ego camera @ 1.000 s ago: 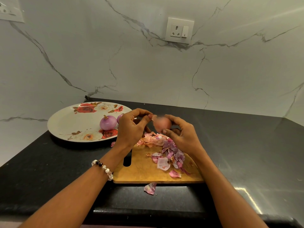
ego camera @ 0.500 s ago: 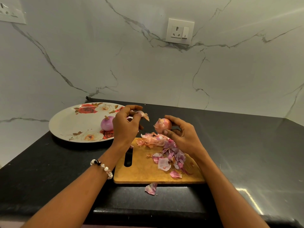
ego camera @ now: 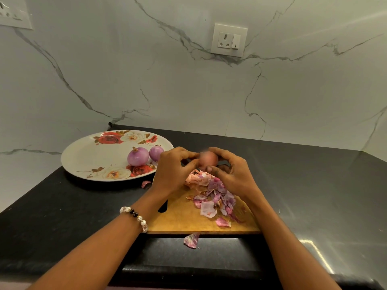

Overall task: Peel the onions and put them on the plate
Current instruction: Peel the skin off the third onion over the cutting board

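My right hand [ego camera: 231, 171] grips a pinkish, partly skinned onion [ego camera: 207, 159] above the far end of the wooden cutting board [ego camera: 184, 218]; the onion is blurred. The fingertips of my left hand [ego camera: 174, 170] pinch at the onion's left side. Two peeled purple onions [ego camera: 138, 156] [ego camera: 156, 152] sit side by side on the right part of the white plate with red roses [ego camera: 92, 158]. A heap of pink and purple skins [ego camera: 211, 193] covers the board under my hands.
The board lies on a black counter, its near edge close to the counter's front. One loose skin [ego camera: 191, 240] lies off the board in front, another [ego camera: 146, 183] beside the plate. A marble wall with a socket [ego camera: 228, 40] stands behind.
My left hand had pulled a strip of skin away to the left; now it is back at the onion. The peeled strip is no longer in its fingers.
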Available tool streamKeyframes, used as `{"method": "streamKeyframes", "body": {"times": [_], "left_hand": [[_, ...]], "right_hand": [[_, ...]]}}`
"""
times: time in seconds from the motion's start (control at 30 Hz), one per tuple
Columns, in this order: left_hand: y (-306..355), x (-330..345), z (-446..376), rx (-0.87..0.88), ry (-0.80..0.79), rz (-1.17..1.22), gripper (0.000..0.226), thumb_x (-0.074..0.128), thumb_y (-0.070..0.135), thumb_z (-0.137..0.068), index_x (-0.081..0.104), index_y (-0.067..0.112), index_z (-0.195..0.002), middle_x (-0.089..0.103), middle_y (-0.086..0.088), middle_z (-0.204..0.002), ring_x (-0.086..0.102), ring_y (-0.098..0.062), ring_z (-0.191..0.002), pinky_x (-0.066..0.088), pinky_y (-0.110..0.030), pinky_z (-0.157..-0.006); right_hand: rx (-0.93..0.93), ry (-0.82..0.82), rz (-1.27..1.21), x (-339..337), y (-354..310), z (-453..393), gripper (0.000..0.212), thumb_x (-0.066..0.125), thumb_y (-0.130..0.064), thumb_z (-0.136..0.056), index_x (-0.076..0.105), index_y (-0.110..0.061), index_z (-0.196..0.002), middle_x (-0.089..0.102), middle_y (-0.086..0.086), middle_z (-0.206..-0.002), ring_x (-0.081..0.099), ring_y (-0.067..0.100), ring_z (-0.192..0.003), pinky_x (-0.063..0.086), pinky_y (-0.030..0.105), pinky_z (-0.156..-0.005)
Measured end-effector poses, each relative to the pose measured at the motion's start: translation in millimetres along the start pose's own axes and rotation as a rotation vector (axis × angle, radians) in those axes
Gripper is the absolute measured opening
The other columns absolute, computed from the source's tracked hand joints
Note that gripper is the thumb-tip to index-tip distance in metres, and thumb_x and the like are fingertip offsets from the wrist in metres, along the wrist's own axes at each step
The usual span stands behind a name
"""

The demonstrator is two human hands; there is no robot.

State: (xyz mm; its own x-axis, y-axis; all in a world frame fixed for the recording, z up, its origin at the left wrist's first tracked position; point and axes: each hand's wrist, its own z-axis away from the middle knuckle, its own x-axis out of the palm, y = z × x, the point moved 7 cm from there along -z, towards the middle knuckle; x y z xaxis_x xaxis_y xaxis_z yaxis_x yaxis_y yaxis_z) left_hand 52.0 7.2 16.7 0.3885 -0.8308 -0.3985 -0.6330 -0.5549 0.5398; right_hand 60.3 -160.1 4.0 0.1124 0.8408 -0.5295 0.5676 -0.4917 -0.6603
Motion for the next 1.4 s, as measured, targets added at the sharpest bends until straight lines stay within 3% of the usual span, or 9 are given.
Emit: {"method": "streamKeyframes", "body": {"times": [0.37,0.5,0.7,0.87,0.97,1.07,1.13,1.27,1.4], "left_hand": [[0.1,3.6,2.1,-0.062,-0.043,-0.038,0.013,0.070,0.024,-0.084,0.070,0.011,-0.088,0.065,0.003,-0.079,0.057,-0.006,-0.066,0.046,-0.013,-0.060],[-9.6,8.3,1.9,-0.225,-0.102,0.098,0.013,0.065,0.025,-0.089,0.069,0.013,-0.092,0.067,0.003,-0.080,0.062,-0.011,-0.070,0.050,-0.014,-0.058],[-21.8,6.3,2.4,-0.457,-0.083,0.335,0.006,0.059,0.023,-0.092,0.065,0.023,-0.091,0.068,0.003,-0.090,0.065,-0.012,-0.056,0.054,-0.021,-0.053],[-15.4,-1.5,-0.1,-0.382,-0.045,0.331,0.025,0.062,0.000,-0.083,0.066,0.023,-0.091,0.068,0.011,-0.090,0.065,-0.009,-0.065,0.052,-0.018,-0.052],[-11.8,-3.7,-1.1,-0.349,-0.002,0.327,0.003,0.068,0.019,-0.086,0.068,0.022,-0.085,0.068,0.008,-0.081,0.064,-0.011,-0.062,0.048,-0.016,-0.048],[-12.2,-7.1,-1.7,-0.304,0.048,0.240,0.011,0.070,0.034,-0.083,0.066,0.026,-0.078,0.067,0.009,-0.072,0.063,-0.008,-0.060,0.050,-0.016,-0.050],[-10.9,-5.9,-2.0,-0.271,0.024,0.203,0.009,0.073,0.030,-0.081,0.068,0.024,-0.083,0.067,0.009,-0.077,0.064,-0.008,-0.066,0.052,-0.017,-0.055],[-4.9,-2.2,-3.3,-0.160,-0.036,0.163,0.029,0.077,0.014,-0.077,0.068,0.020,-0.103,0.066,0.007,-0.098,0.062,-0.003,-0.085,0.052,-0.011,-0.066],[-4.2,-0.9,-1.3,-0.114,-0.011,0.122,0.030,0.073,0.022,-0.080,0.070,0.015,-0.109,0.069,0.004,-0.099,0.065,-0.008,-0.078,0.054,-0.014,-0.066]], "right_hand": [[0.017,0.003,-0.037,0.8,0.6,0.9,0.056,0.076,-0.012,-0.083,0.055,-0.009,-0.135,0.061,0.003,-0.124,0.061,0.012,-0.106,0.052,0.015,-0.089],[0.031,-0.001,-0.097,0.4,0.7,0.6,0.050,0.074,-0.010,-0.085,0.055,-0.016,-0.131,0.060,-0.001,-0.119,0.061,0.007,-0.104,0.051,0.011,-0.083],[0.055,0.059,-0.182,-7.5,3.0,-0.9,0.045,0.071,-0.015,-0.087,0.054,-0.024,-0.127,0.061,0.000,-0.122,0.060,0.016,-0.113,0.054,0.024,-0.095],[0.067,0.077,-0.196,-9.1,3.8,-1.1,0.044,0.071,-0.016,-0.087,0.054,-0.025,-0.126,0.062,0.000,-0.120,0.061,0.014,-0.112,0.053,0.023,-0.093],[0.072,0.072,-0.195,-8.3,4.5,-1.1,0.044,0.071,-0.016,-0.086,0.054,-0.026,-0.125,0.061,-0.003,-0.119,0.061,0.012,-0.110,0.053,0.020,-0.092],[0.073,0.073,-0.205,-8.4,5.0,-0.4,0.044,0.072,-0.016,-0.086,0.055,-0.025,-0.125,0.062,-0.001,-0.120,0.061,0.013,-0.111,0.053,0.020,-0.092],[0.070,0.073,-0.205,-8.9,4.6,-0.3,0.044,0.072,-0.016,-0.086,0.055,-0.025,-0.125,0.062,-0.001,-0.120,0.061,0.013,-0.111,0.053,0.020,-0.093],[0.070,0.066,-0.198,-8.5,5.2,-0.6,0.045,0.073,-0.014,-0.086,0.055,-0.024,-0.126,0.062,0.001,-0.122,0.060,0.015,-0.113,0.053,0.025,-0.095],[0.071,0.049,-0.212,-7.0,2.8,-0.5,0.045,0.073,-0.018,-0.085,0.056,-0.021,-0.126,0.063,0.001,-0.122,0.061,0.016,-0.112,0.054,0.024,-0.095]]}}
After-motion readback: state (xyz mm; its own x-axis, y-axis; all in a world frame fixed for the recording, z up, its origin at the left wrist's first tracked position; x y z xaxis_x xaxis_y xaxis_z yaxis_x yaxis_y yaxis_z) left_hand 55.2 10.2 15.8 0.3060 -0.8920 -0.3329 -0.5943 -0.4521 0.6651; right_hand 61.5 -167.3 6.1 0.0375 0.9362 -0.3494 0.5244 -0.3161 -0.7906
